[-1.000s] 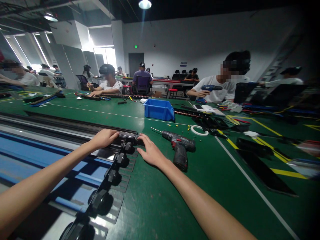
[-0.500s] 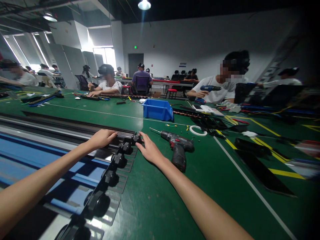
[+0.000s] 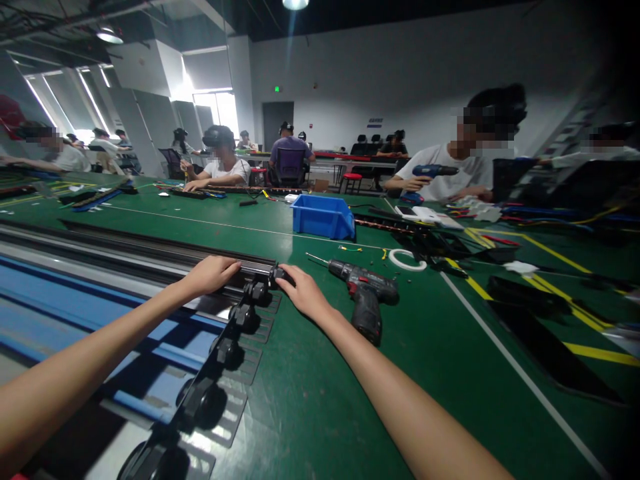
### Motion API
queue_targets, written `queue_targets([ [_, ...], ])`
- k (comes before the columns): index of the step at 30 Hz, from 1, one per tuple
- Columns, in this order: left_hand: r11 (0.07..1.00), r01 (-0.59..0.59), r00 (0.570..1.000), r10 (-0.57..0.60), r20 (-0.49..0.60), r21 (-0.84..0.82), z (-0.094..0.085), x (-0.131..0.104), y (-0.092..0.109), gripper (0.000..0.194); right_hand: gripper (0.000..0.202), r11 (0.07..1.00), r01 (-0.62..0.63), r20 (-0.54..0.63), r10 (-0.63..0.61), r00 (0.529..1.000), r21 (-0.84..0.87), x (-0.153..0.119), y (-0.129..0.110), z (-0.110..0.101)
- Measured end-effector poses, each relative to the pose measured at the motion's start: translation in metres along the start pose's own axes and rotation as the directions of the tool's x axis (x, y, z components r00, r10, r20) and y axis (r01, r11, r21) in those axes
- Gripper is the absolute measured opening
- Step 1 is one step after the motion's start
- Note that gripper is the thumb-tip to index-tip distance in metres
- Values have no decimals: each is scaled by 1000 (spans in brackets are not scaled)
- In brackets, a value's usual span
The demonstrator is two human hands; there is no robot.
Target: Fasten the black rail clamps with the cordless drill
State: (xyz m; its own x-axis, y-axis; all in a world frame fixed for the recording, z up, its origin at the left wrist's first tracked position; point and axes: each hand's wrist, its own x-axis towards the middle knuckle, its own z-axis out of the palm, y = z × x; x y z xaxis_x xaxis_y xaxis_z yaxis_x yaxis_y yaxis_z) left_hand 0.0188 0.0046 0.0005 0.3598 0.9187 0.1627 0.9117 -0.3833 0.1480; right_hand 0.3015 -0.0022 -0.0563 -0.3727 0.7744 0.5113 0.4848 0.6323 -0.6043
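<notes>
My right hand (image 3: pixel 304 291) has its fingertips closed on the black round knob (image 3: pixel 279 273) at the far end of a row of black knobs. These knobs line the slotted end plate (image 3: pixel 239 417) of a long frame with blue rails (image 3: pixel 185 355). My left hand (image 3: pixel 213 275) lies over the dark far rail (image 3: pixel 165 251), left of that knob, its fingers together and pointing right. What its fingertips grip is too small to make out. A black and red power drill (image 3: pixel 365 290) lies on its side, right of my right hand.
Beyond the drill stand a blue bin (image 3: pixel 323 217) and a white ring (image 3: pixel 407 260) on the green table (image 3: pixel 320 407). Black flat parts (image 3: pixel 550 347) lie at the right. A person across the table holds a blue drill (image 3: pixel 435 171); others sit farther back.
The whole view has shifted slightly, so the table items appear farther right. My right fingers have closed in on the far knob. My left hand stays at the rail.
</notes>
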Motion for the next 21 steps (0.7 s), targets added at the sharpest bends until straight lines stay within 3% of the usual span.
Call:
queue_targets([
  [21, 1000, 8, 1000, -8, -2, -19, -1, 0, 2, 51, 41, 995, -67, -22, 65, 998, -79, 0, -4, 10],
])
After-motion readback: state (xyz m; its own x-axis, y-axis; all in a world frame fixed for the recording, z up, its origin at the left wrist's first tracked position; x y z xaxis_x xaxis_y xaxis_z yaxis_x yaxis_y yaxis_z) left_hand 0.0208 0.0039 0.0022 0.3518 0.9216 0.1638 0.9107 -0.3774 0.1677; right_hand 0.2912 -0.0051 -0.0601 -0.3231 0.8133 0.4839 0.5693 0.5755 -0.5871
